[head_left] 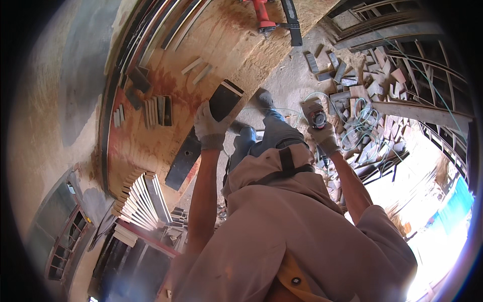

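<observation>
Gripping a dark rectangular block [225, 102] in the gloved left hand [207, 123], with fingers closed on its side, over the edge of the brown tabletop [221, 55] (cannot tell whether touching the wood below). Clutching a hand tool with a round disc [318, 118] in the gloved right hand [323, 137], with fingers wrapped around it, out past the tabletop. Near the left wrist, with a long dark plank [183, 160] along the tabletop's edge. Farther left, with a row of short pieces [157, 110]; at the far end, with a red tool [262, 17]. Beyond the right hand, with heaped offcuts [375, 90] and a tangled pale-green hose [359, 118].
</observation>
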`<act>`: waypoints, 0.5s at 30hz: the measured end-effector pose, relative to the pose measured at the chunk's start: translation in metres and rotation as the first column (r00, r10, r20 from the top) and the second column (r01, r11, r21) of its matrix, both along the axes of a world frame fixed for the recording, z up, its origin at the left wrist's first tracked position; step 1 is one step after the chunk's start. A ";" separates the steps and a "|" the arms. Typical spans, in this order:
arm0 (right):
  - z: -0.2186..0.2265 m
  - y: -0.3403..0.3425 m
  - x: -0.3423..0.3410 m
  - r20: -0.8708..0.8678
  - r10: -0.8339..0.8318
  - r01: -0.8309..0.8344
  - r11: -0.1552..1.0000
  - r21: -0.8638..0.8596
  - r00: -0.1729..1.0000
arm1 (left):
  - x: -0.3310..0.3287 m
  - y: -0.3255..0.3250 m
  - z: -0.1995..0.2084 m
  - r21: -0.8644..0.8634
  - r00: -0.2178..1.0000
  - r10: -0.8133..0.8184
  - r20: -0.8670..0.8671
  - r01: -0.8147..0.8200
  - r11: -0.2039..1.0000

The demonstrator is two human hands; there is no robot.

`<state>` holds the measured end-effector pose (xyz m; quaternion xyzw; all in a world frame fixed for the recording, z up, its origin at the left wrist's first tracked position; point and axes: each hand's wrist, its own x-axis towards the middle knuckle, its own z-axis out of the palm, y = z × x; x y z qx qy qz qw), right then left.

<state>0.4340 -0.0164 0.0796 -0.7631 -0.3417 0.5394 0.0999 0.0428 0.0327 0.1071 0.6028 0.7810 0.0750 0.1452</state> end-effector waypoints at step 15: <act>0.031 0.041 -0.035 -0.005 0.314 -0.288 0.877 0.385 0.950 | -0.008 0.004 -0.006 -0.145 1.000 0.003 -0.011 -0.004 0.989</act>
